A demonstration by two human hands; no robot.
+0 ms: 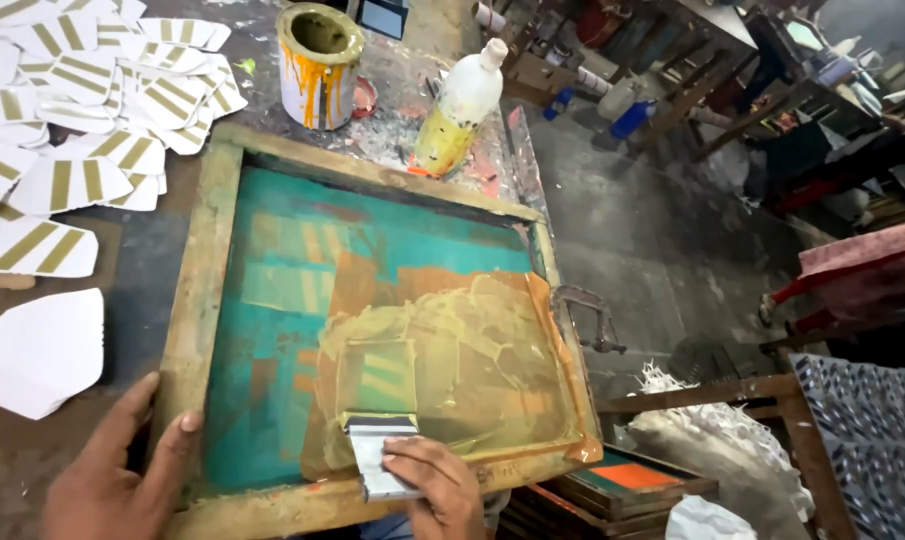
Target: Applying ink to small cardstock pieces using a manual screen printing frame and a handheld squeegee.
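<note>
Your right hand [434, 487] grips a small pale squeegee [377, 450] at about 6 o'clock in the view, its blade edge resting on the mesh of the screen-printing frame [200, 290] that fills the middle of the table. The squeegee is a flat whitish card-like piece with a dark band near its working edge, smeared with olive-gold ink. The frame is worn wood, stained yellow-green; its mesh is teal, patched with orange tape, and a glossy pool of gold ink spreads over the right half. Your left hand [112, 475] lies spread, fingers flat, on the frame's lower left corner at 7 o'clock, pressing rather than gripping. At 12 o'clock stands an open paint tin [319, 65], its rim and inside coated in olive ink, orange drips down its white side. Just at 1 o'clock leans a capped plastic bottle [460, 105] holding yellowish liquid in its lower part. White cut cards with gold stripes [72, 110] are heaped at 10 o'clock.
</note>
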